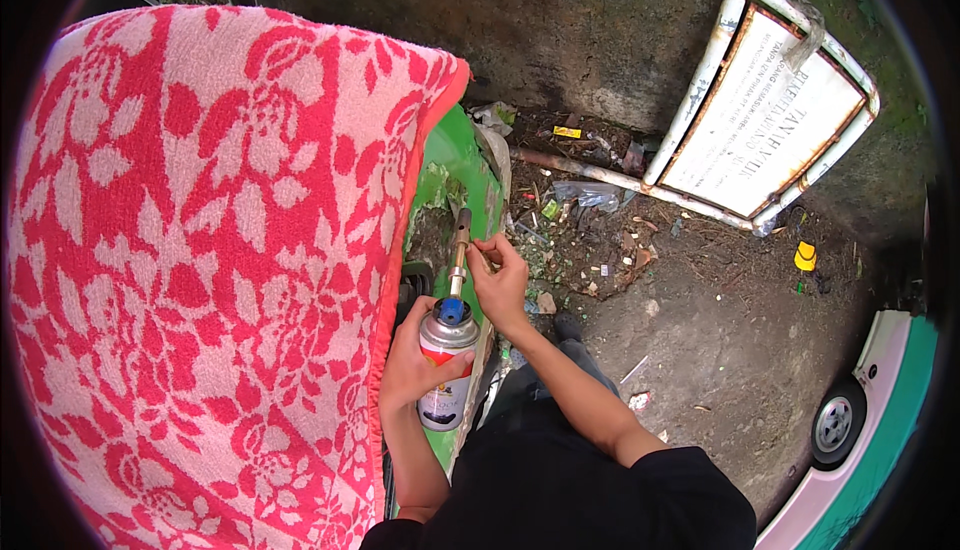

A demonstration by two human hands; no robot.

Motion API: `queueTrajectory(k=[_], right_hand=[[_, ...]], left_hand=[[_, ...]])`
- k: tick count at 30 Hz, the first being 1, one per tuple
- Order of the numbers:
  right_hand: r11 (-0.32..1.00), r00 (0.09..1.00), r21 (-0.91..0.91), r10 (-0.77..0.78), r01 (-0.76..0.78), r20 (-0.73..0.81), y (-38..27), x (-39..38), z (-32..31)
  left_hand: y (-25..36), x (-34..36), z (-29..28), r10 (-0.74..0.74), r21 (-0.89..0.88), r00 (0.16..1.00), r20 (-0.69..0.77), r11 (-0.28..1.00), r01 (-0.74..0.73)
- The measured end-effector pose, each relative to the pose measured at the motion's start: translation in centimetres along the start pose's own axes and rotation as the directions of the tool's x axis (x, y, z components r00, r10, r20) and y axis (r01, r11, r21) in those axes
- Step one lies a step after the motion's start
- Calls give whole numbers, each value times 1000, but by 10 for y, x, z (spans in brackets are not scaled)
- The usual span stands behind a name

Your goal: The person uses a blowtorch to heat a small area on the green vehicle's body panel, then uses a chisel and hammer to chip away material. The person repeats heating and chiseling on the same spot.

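My left hand (405,368) is wrapped around a white and red gas canister (440,412), held roughly upright in front of my body. A torch head (456,295) with a blue base and a long metal nozzle is fitted on top of the canister. Close by the nozzle's upper part is my right hand (501,280), its fingers curled and the thumb and index finger pinched together. Whether they grip the nozzle or some small thing is hidden. Behind the nozzle lies a green, worn panel (462,162) with peeling patches.
A red and pink floral towel-like cloth (220,210) covers a large surface on the left. At the upper right, a white framed signboard (750,115) leans by a wall (600,40). Litter (590,195) and a yellow object (805,257) lie on the dirt. A pink and green vehicle (880,390) stands right.
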State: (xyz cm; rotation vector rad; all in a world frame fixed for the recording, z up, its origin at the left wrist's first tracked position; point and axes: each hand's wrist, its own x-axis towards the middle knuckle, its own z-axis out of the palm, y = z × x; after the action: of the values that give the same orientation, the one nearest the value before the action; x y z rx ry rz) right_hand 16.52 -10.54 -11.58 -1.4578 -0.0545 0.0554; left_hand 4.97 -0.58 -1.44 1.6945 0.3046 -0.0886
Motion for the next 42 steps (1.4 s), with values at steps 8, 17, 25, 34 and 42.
queueTrajectory(k=[8,17,25,34,42], right_hand=[[999,1000,40,-16,16,12,-3,10,-2],[999,1000,49,7,-6,-17,1,14,0],[998,999,-21,-53,53,-4,-2,20,-4],[999,999,17,31,-31,37,-7,16,-9],[999,998,0,42,-42,50,-7,15,-9]], left_hand=[[1,7,-3,3,28,999,41,1000,-4],[11,6,0,-1,18,1000,6,1000,1],[5,6,-4,2,38,1000,-2,999,-2],[-2,1,-15,-116,33,993,-32,993,117],[3,2,-12,-82,33,996,37,996,81]])
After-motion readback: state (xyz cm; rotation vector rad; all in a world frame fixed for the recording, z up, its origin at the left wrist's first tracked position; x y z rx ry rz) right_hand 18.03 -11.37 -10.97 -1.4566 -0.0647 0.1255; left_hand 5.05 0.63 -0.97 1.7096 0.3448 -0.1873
